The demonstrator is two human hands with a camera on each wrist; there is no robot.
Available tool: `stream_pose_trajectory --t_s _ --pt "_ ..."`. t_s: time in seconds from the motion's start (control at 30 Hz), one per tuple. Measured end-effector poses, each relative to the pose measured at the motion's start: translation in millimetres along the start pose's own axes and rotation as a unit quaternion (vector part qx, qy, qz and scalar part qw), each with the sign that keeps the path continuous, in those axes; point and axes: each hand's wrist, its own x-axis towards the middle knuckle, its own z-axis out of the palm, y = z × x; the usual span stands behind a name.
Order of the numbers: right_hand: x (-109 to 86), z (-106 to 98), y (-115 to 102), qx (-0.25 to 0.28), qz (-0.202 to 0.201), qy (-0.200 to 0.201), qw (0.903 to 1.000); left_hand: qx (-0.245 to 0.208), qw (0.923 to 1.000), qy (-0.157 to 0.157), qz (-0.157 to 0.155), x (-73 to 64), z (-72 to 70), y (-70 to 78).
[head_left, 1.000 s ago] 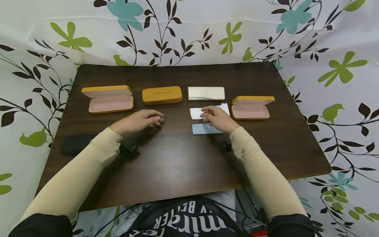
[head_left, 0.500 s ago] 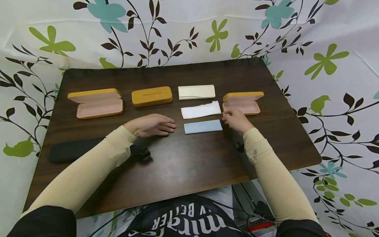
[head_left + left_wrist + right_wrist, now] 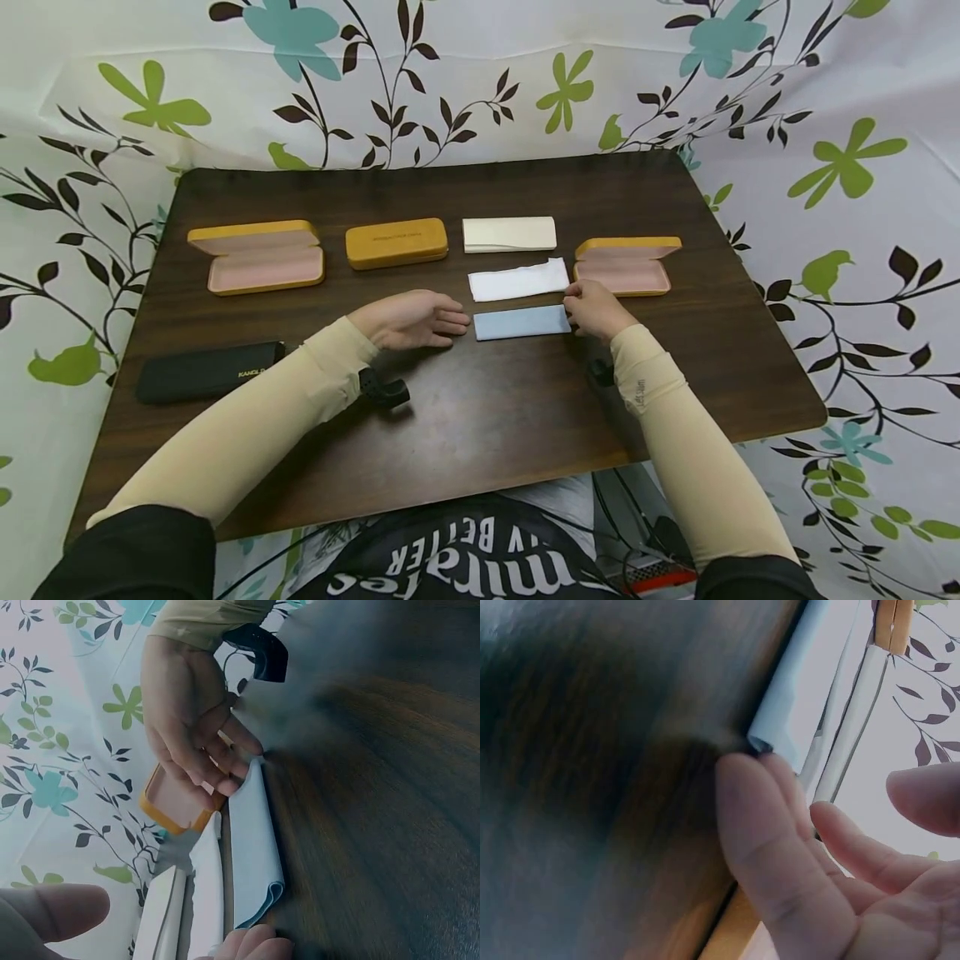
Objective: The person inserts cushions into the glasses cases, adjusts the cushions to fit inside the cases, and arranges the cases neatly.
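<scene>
a dark shirt (image 3: 525, 521) with white lettering shows at the near edge of the table (image 3: 495, 425), whose top is brown wood grain with rounded corners and a patch of glare toward the front. cream sleeves (image 3: 690, 450) reach over it, a black device (image 3: 384, 390) under the left wrist. past the far edge hangs a white curtain (image 3: 483, 37) printed with leafy sprigs and flowers, running round both sides too.

a black case (image 3: 198, 375) lies by the left sleeve. the blue cloth (image 3: 522, 323) lies folded flat between the two grips. the left grip (image 3: 411, 321) has straight, relaxed fingers, tips just beside the cloth's left end; contact is hard to tell. the right grip (image 3: 596, 311) has loosely extended fingers, tips at the right end, apparently touching it, thumb apart. behind come a white cloth (image 3: 517, 281), the right yellow case (image 3: 622, 275), lid up, the left yellow case (image 3: 266, 268), lid up, a closed yellow case (image 3: 396, 244) and a cream piece (image 3: 510, 234).
</scene>
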Motion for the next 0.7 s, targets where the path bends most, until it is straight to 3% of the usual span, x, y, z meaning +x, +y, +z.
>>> stream_pose_trajectory --t_s 0.3,0.5,0.7 --pt "6.1 1.6 3.1 0.006 0.003 -0.009 0.9999 -0.015 0.9999 0.000 0.007 6.6 5.3 -2.2" --pt "7.3 2.1 3.0 -0.049 -0.013 -0.028 0.9983 -0.014 0.9998 0.007 0.009 7.4 5.6 -4.5" --pt "11.4 3.8 3.6 -0.122 -0.033 -0.008 0.9920 -0.005 0.9996 0.018 0.021 6.7 6.4 -7.1"
